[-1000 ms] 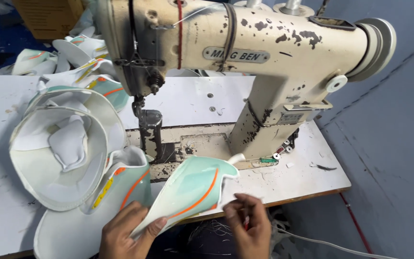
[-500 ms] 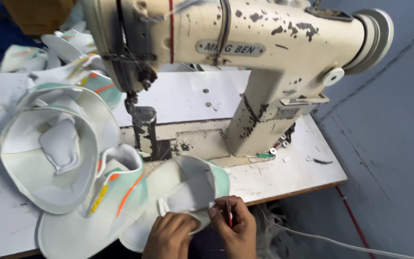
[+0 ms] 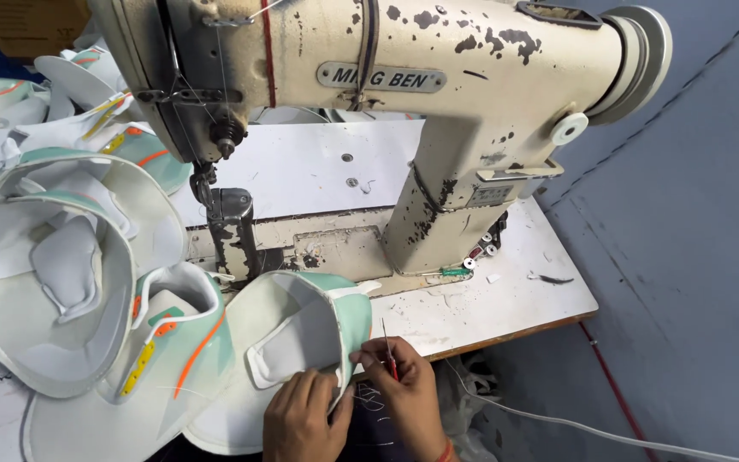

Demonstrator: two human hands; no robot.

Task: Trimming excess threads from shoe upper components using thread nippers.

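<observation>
A stack of white shoe uppers [image 3: 53, 282] lies at left on the white surface [image 3: 506, 295]. The left hand [image 3: 301, 419] fingers pinch a mint-and-white fabric shoe upper [image 3: 301, 334] at the surface's front edge; the right hand [image 3: 408, 393] fingers grip a thin red tool [image 3: 389, 351] below the worn cream sewing machine [image 3: 404, 94].

This was a shoe-stitching workshop: a chipped, cream post-bed industrial sewing machine [image 3: 369, 111] stood on a scuffed white bench [image 3: 489, 299], and white-and-mint shoe uppers [image 3: 70, 282] lay piled beside it. More pieces at the far left were probably uppers too.
</observation>
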